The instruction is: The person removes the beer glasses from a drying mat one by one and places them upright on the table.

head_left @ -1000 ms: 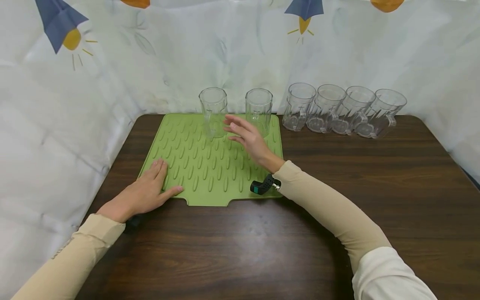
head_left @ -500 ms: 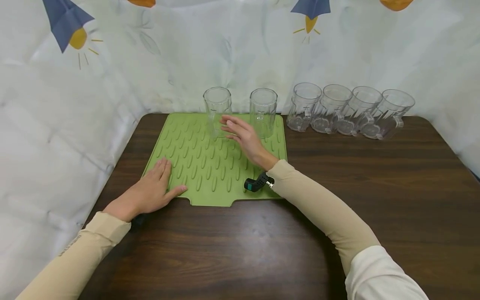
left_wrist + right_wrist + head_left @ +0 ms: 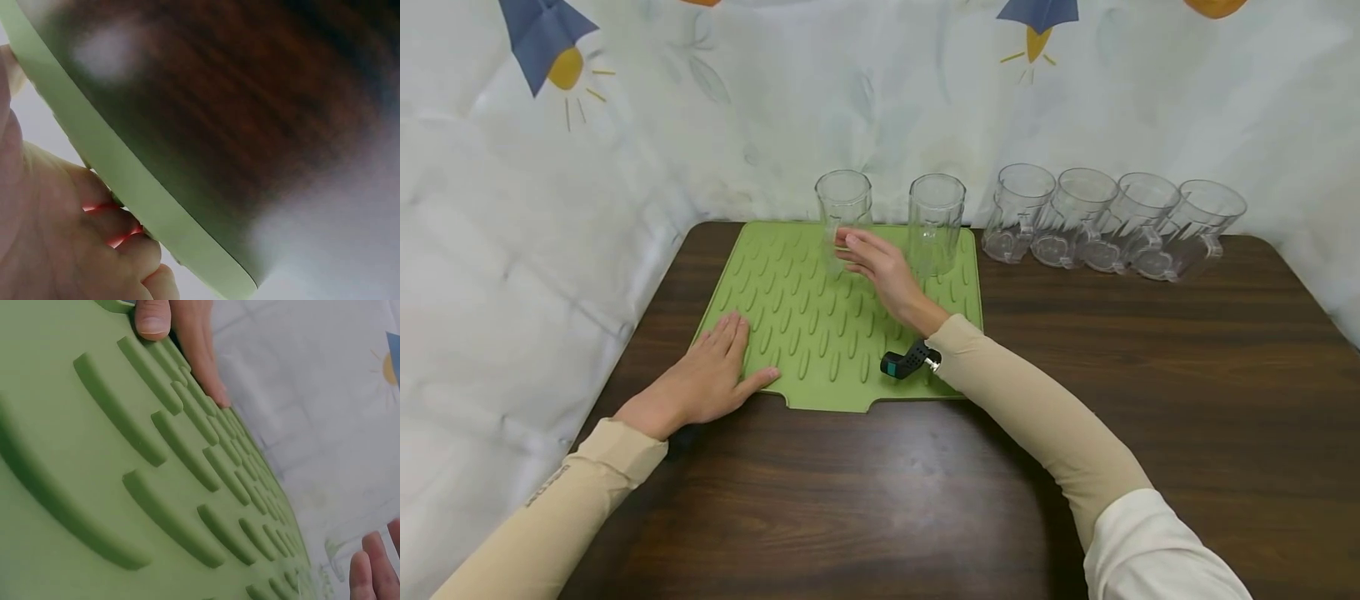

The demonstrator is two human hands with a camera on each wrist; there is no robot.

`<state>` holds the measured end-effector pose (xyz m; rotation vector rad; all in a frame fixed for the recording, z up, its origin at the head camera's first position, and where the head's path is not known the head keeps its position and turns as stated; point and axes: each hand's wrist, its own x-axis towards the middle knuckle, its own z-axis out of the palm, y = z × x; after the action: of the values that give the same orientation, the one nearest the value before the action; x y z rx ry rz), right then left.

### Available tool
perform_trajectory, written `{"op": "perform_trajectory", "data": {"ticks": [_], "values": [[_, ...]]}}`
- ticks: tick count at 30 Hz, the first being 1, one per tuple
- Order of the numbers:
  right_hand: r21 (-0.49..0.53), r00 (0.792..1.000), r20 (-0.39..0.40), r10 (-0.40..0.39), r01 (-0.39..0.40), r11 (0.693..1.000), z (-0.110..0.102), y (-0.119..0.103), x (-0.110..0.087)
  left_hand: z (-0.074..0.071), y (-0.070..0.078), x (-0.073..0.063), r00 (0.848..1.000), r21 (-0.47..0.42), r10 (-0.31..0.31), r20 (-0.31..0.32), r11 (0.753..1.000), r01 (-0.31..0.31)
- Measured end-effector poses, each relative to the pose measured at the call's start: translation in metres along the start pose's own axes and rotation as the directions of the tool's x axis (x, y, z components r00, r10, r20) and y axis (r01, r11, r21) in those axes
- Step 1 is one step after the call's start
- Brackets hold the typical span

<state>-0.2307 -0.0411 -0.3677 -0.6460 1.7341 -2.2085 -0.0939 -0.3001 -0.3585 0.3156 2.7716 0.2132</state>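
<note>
My left hand (image 3: 707, 375) lies flat with straight fingers on the front left corner of a green ridged drying mat (image 3: 775, 308). In the left wrist view its fingers (image 3: 109, 225) press at the mat's pale edge (image 3: 137, 181). Over the mat's back half, my right hand (image 3: 883, 271) is held with relaxed, slightly bent fingers. Its fingertips overlap a clear glass mug (image 3: 844, 196) in the head view; whether they touch it I cannot tell. A second clear mug (image 3: 937, 212) stands upright to the right, on the mat's back edge. The right wrist view shows loose fingers (image 3: 378, 565) at its edge.
Several clear mugs (image 3: 1018, 212) with handles stand in a row on the brown wooden table (image 3: 1112, 375), right of the mat. A white patterned curtain (image 3: 760, 108) borders the table behind and at the sides. A black device (image 3: 904, 360) hangs below my right wrist.
My right hand has moved slightly left over the mat, nearer the left mug. The left hand stays in place on the mat. The whole head view has shifted a little.
</note>
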Motion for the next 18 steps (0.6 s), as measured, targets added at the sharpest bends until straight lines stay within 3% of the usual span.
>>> {"op": "perform_trajectory", "data": {"ticks": [11,18], "values": [[0.036,1.000,0.015,-0.020,0.020,0.999,0.0070,0.0014,0.0025,-0.0020,0.0023,0.0000,1.000,0.003,-0.002,0.004,1.000,0.002],[0.051,1.000,-0.024,-0.009,0.010,0.999,0.0107,0.0023,0.0046,-0.0019,0.0007,-0.0005,1.000,0.008,0.011,-0.012,1.000,-0.011]]}}
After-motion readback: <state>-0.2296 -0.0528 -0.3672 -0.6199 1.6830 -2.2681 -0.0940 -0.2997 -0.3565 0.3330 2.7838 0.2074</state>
